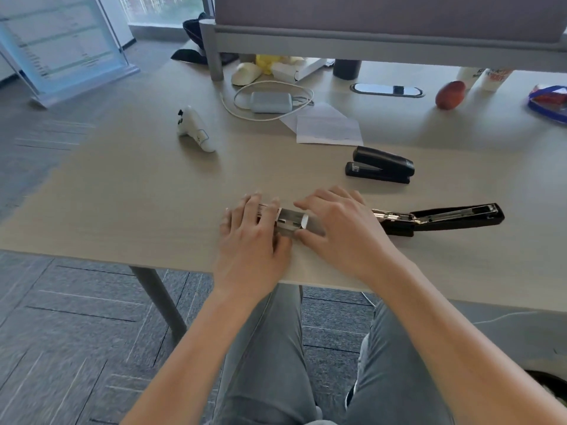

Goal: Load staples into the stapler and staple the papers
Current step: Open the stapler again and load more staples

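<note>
Stapler [441, 217] is lying opened out flat near the desk's [138, 194] front edge, lid hinged back to the right, metal magazine pointing left toward the right hand [340, 228]. Desk is light wood-grain, standing on grey carpet tile, a grey partition running along its far side. Both hands are working on a small staple box [290, 220] just left of the stapler. Left hand [250, 237] is resting over the box's left end, fingers curled round it. Right hand is pinching the box's right end; what's inside is hidden. Further back, a second black stapler [380, 164] is sitting closed. Beyond it, folded papers [328, 128], a white controller [194, 130], a power bank with cable [270, 102], an apple [450, 95].
</note>
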Tool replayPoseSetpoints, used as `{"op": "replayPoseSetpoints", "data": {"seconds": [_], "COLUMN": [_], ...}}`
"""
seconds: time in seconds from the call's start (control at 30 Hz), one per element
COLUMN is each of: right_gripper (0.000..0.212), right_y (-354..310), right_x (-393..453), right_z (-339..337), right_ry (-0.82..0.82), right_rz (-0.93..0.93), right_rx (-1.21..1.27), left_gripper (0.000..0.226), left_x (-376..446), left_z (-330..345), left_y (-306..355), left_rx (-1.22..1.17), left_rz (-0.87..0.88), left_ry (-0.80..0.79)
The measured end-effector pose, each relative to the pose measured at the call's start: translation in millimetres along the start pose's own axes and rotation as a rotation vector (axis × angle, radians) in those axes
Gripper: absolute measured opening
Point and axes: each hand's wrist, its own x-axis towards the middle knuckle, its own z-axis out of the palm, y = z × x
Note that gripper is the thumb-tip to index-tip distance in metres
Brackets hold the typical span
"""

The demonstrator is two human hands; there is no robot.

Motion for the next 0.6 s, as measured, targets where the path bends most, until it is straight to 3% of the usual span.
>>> {"op": "replayPoseSetpoints", "data": {"seconds": [0.37, 0.6], "right_gripper": [0.041, 0.012], "right_y": [10, 13], "right_x": [-1, 3], "right_z": [-2, -2], "right_ry": [-0.020, 0.076], "right_rz": [0.019, 0.003], "right_rx": [0.066, 0.162], "left_gripper": [0.048, 0.045], "left_x": [-1, -1], "left_z": [1, 1], "left_y": [-1, -1], "left_rx": [0.040, 0.034], "left_rz": [-0.024, -0.026], "left_ry": [0.044, 0.042]}}
